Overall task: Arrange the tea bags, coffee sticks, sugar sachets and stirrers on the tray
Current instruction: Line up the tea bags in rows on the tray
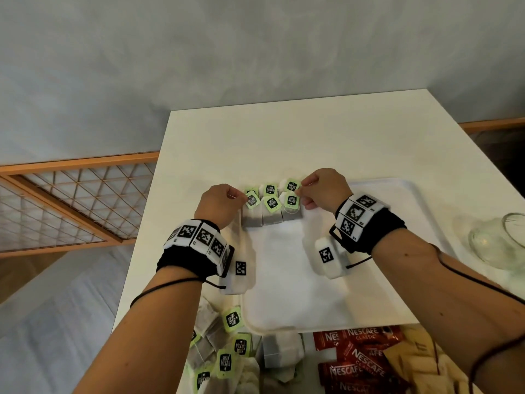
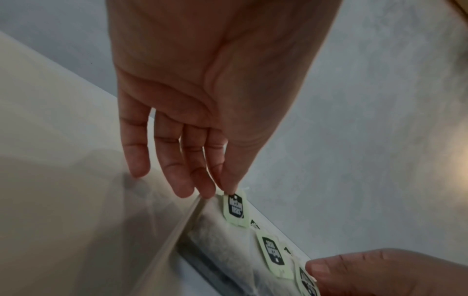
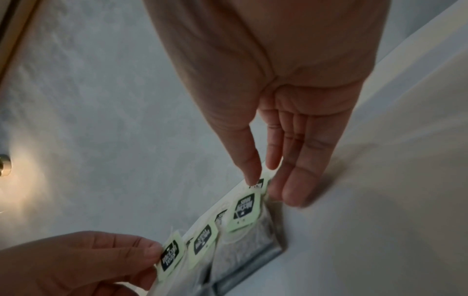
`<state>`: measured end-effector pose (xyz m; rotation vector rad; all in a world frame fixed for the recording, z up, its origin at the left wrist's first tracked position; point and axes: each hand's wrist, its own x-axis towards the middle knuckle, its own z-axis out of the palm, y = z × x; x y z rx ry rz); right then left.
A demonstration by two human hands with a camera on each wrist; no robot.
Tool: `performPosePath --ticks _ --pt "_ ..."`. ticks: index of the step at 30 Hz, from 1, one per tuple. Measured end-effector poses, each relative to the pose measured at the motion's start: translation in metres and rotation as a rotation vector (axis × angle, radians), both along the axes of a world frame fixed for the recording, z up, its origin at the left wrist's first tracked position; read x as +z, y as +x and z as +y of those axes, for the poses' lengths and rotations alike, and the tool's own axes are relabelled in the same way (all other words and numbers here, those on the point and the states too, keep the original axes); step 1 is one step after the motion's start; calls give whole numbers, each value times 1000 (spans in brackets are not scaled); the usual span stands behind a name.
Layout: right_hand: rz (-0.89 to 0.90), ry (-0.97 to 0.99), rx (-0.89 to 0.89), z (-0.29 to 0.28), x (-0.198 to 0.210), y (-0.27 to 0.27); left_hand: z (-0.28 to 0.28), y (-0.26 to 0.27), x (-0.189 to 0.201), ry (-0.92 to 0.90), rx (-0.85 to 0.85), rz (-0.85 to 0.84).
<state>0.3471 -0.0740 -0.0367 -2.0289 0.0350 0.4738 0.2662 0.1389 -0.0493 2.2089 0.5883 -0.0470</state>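
Observation:
Several tea bags [image 1: 271,214] with green tags lie in rows at the far left corner of the white tray [image 1: 397,194]. My left hand [image 1: 241,198] pinches the leftmost green tag [image 1: 251,200] between thumb and forefinger; the left wrist view shows the left hand [image 2: 225,190] on that tag [image 2: 234,208]. My right hand [image 1: 304,191] pinches the far right tag [image 1: 292,185]. The right wrist view shows the right hand's [image 3: 260,176] thumb and forefinger on this tag [image 3: 262,181], above a nearer tag [image 3: 244,212].
Loose tea bags [image 1: 224,351] lie piled on the white table [image 1: 284,137] near the tray's front left. Red Nescafe coffee sticks [image 1: 360,362] and pale yellow sachets [image 1: 412,362] lie at the front right. A glass jar [image 1: 497,243] lies on its side at the right.

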Motion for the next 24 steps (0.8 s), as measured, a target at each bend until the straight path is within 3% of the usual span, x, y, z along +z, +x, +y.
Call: performPosePath --ticks 10,14,19,24 --pt "-85 -48 75 9 -3 3 6 -2 1 7 45 17" --pt "-162 -46 99 -3 8 -9 -1 -15 23 65 -4 -14" --pt "-200 -2 160 -24 20 -61 -26 -57 63 125 -140 -68" --pt "-214 -9 270 -52 12 -133 -48 -123 71 166 -262 -51"
